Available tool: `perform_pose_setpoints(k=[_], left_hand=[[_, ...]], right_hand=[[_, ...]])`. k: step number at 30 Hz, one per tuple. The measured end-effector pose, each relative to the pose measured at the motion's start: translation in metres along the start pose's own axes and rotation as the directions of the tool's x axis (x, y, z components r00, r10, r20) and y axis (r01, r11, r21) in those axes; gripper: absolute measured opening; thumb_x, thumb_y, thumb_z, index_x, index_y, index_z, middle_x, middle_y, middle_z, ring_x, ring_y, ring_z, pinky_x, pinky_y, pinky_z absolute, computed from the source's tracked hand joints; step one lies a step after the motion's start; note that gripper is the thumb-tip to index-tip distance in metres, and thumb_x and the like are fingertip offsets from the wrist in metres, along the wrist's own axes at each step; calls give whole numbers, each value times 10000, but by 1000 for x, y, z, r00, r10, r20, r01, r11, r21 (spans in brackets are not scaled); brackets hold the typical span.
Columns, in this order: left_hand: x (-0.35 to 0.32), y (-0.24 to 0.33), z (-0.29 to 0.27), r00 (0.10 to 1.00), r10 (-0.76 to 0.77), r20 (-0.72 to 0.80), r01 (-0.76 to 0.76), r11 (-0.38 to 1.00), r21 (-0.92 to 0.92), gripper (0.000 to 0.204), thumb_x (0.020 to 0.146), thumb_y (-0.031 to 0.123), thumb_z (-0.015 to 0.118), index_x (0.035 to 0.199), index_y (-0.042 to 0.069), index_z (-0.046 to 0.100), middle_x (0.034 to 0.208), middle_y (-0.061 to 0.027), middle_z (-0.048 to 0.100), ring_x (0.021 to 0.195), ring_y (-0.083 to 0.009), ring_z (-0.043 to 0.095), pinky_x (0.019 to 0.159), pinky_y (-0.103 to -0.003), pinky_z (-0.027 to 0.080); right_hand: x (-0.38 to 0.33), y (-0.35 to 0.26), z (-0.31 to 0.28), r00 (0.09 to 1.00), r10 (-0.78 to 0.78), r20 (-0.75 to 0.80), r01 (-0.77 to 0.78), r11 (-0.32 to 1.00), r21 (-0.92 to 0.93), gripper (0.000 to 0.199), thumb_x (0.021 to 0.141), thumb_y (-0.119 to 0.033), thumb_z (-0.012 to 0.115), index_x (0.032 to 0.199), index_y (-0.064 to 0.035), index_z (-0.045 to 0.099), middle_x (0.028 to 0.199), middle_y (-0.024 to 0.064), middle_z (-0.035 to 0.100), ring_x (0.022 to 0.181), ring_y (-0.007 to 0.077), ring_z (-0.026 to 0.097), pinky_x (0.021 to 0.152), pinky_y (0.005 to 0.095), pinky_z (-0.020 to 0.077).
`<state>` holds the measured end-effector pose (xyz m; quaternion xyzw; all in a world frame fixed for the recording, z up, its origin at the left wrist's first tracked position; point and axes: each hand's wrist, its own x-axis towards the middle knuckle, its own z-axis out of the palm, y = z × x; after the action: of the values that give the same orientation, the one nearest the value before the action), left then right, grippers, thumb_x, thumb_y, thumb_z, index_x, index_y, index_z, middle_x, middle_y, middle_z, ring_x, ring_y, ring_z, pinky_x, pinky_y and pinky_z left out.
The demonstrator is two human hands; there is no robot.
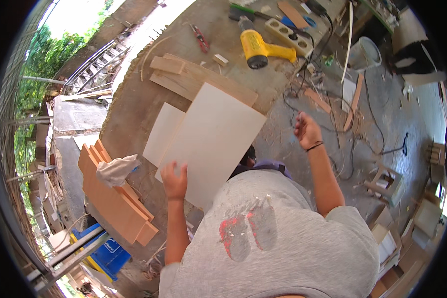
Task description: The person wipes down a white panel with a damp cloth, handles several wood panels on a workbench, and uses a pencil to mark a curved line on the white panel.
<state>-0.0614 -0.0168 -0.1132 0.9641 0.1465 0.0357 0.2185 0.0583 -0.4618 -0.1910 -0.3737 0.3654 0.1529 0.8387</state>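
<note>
My left hand [175, 180] lies flat on the near edge of a large pale plywood sheet [213, 139] on the dusty workbench [134, 104]. A smaller pale sheet [163, 134] lies partly under it on the left. My right hand [307, 130] is raised off the bench's right side with fingers loosely curled, holding nothing; a dark band circles its wrist. Thicker wooden boards [184, 77] lie beyond the sheets.
A yellow heat gun [260, 48], a power strip [289, 34] and red pliers [200, 38] sit at the bench's far end. Orange-brown boards [115, 203] with a white rag [115, 170] lean at the left. Cables, wood scraps, a white bucket [365, 53] and stools [385, 184] litter the floor.
</note>
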Motion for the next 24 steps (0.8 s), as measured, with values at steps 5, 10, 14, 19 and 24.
perform_pose_setpoints(k=[5, 10, 14, 19, 24], left_hand=[[71, 19, 73, 958, 219, -187, -181, 962, 202, 513, 878, 421, 583, 1217, 46, 500, 1265, -164, 511, 1222, -339, 432, 1012, -500, 302], [79, 24, 90, 982, 119, -147, -76, 961, 268, 619, 881, 558, 495, 1318, 122, 444, 1377, -124, 454, 1318, -288, 369, 1053, -529, 208], [77, 28, 88, 983, 98, -153, -59, 969, 240, 604, 877, 541, 510, 1311, 125, 452, 1375, -115, 454, 1316, -278, 370, 1054, -518, 215], [77, 29, 86, 983, 88, -159, -50, 973, 225, 592, 872, 523, 531, 1312, 136, 454, 1375, -110, 456, 1313, -270, 374, 1056, -511, 217], [76, 25, 87, 977, 120, -176, -82, 975, 208, 580, 873, 509, 537, 1314, 142, 454, 1366, -108, 461, 1307, -264, 379, 1059, -494, 223]], right_hand=[[-33, 84, -8, 974, 224, -39, -227, 971, -74, 282, 930, -260, 561, 1149, -87, 516, 896, 31, 587, 639, 103, 520, 511, 263, 418], [-89, 43, 35, 970, 135, 203, -140, 990, 11, 323, 947, -244, 522, 1212, -68, 465, 944, 64, 606, 651, 107, 524, 522, 266, 433], [-73, 57, 26, 973, 149, 175, -98, 957, -272, 349, 956, -214, 493, 1264, -62, 430, 928, 76, 610, 673, 117, 542, 546, 276, 463], [-74, 83, 43, 953, -208, 219, 292, 822, -490, 167, 930, -136, 513, 1074, -51, 514, 870, 91, 627, 732, 197, 613, 584, 355, 498], [-87, 93, 65, 537, -445, 717, 724, -194, -662, 108, 893, -148, 568, 952, -61, 544, 825, 108, 627, 735, 283, 624, 615, 373, 513]])
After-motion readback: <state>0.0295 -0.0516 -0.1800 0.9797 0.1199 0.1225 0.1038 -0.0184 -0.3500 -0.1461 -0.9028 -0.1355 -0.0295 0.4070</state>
